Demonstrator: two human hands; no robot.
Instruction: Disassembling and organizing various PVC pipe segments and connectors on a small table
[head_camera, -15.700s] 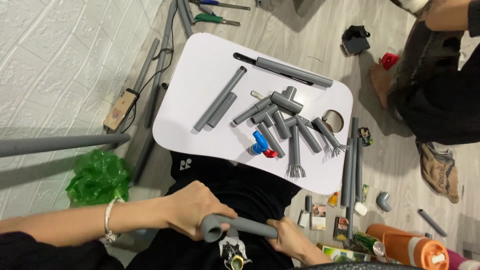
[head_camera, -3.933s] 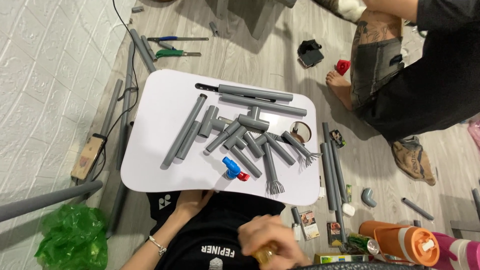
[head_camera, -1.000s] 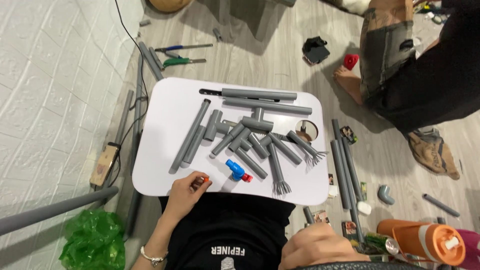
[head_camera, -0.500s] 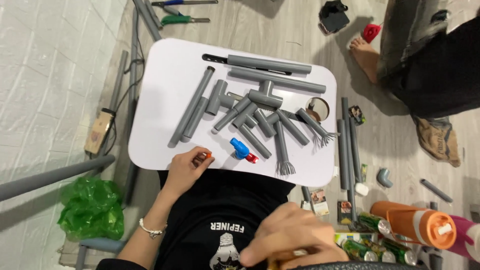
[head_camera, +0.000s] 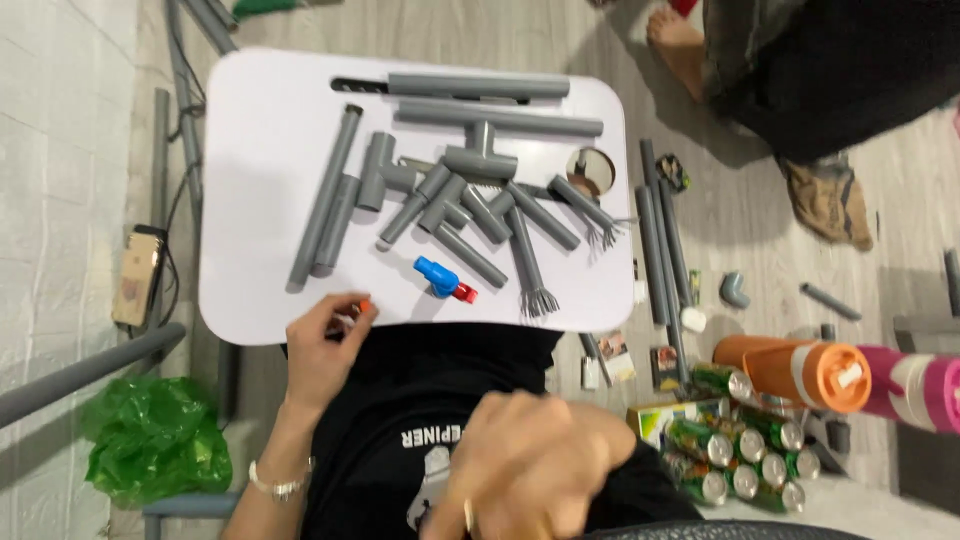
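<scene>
While the left hand (head_camera: 325, 335) rests at the near edge of the white table (head_camera: 260, 130), its fingers pinch a small orange piece (head_camera: 364, 304) against the tabletop. The right hand (head_camera: 535, 465) hangs blurred and close to the camera over the black shirt (head_camera: 400, 400), fingers curled; whether it holds anything cannot be told. Grey pipes (head_camera: 450, 190) lie scattered across the table, with a blue valve (head_camera: 440, 278) just right of the left hand. More pipes (head_camera: 660, 240) lie on the floor beside the table, near green cans (head_camera: 730, 450) and an orange bottle (head_camera: 795, 368). A green bag (head_camera: 150, 445) sits at the left, and another person (head_camera: 830, 60) sits beyond the table.
</scene>
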